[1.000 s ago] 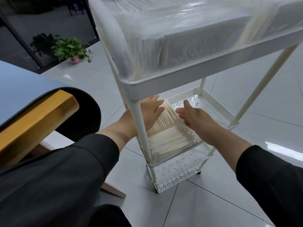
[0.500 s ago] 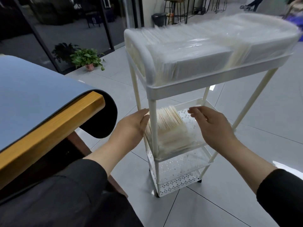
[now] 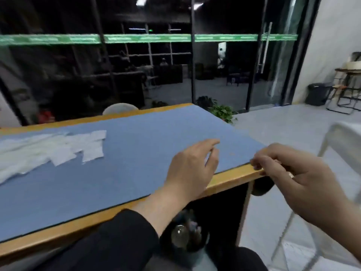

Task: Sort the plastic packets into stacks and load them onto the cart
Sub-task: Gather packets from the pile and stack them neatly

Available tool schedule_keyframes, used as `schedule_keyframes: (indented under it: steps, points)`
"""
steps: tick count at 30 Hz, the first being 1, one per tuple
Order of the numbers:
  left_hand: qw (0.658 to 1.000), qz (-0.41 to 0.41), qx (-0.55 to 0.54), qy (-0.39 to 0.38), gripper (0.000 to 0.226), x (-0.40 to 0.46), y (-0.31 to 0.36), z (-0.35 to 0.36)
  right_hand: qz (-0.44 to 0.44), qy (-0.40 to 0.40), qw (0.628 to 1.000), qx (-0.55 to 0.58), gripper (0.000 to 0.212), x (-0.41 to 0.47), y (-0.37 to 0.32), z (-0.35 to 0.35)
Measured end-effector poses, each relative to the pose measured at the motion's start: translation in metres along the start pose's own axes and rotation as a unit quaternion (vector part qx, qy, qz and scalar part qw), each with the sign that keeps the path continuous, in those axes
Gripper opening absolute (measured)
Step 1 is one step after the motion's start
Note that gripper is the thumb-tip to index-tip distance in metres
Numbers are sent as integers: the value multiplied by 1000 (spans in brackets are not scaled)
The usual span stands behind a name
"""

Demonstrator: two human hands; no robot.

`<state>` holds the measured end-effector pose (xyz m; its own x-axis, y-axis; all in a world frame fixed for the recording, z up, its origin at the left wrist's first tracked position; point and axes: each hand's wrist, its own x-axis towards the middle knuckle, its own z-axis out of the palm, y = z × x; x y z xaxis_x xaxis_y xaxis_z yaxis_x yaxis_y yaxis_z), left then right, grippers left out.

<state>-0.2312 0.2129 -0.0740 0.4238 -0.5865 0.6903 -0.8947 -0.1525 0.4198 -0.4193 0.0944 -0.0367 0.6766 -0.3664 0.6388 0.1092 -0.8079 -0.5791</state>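
Several clear plastic packets (image 3: 58, 147) lie in a loose heap on the blue mat of the table (image 3: 136, 137), at the far left. My left hand (image 3: 192, 169) hovers over the mat's right part with loosely curved fingers and holds nothing. My right hand (image 3: 293, 177) hangs past the table's right corner with fingers loosely curled and nothing in it. Only a blurred corner of the white cart (image 3: 343, 130) shows at the right edge.
The table has a wooden rim (image 3: 230, 178) and a dark space below it. A potted plant (image 3: 222, 112) stands on the floor behind the table's far corner. Glass walls (image 3: 175, 65) run along the back. Stools and a black bin (image 3: 318, 94) stand at the far right.
Both hands left the cart's middle shelf and rose to table height. My view swung left and up from the cart to the table, so the packet heap came into sight.
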Motion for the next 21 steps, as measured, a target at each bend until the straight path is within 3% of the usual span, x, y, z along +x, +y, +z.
schedule_keyframes:
  steps: [9, 15, 21]
  points:
    - [967, -174, 157, 101, 30, -44, -175, -212, -72, -204, 976, 7, 9, 142, -83, 230]
    - [915, -319, 201, 145, 30, -53, -270, -302, -86, -316, 944, -49, 33, 177, -107, 350]
    - [838, -441, 263, 187, 38, -69, -352, -387, -115, -369, 922, -33, 49, 209, -146, 444]
